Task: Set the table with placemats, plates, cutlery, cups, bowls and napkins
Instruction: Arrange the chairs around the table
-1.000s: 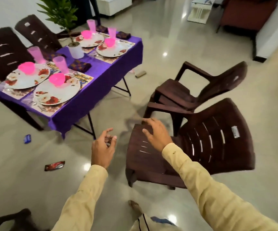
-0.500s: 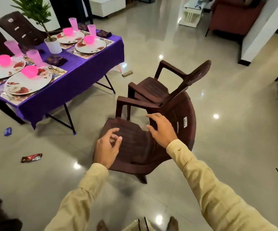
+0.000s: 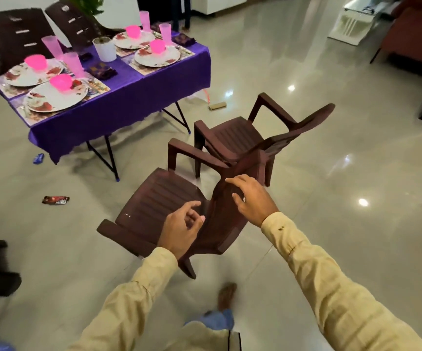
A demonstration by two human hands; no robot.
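A table with a purple cloth stands at the upper left, laid with several floral plates, pink bowls, pink cups, placemats and dark folded napkins. Below me is a brown plastic chair. My right hand lies with spread fingers on the top of its backrest. My left hand hovers with loosely curled fingers at the backrest's near side and holds nothing. A second brown chair stands just behind the first.
A white plant pot sits mid-table. Two more brown chairs stand behind the table. Wrappers and a small box lie on the glossy floor. A red sofa and white low table are at upper right. My foot is below.
I have stepped round behind the near chair, so the table now sits farther up and left. My right hand has moved from over the seat onto the backrest top; my left hand came closer to it.
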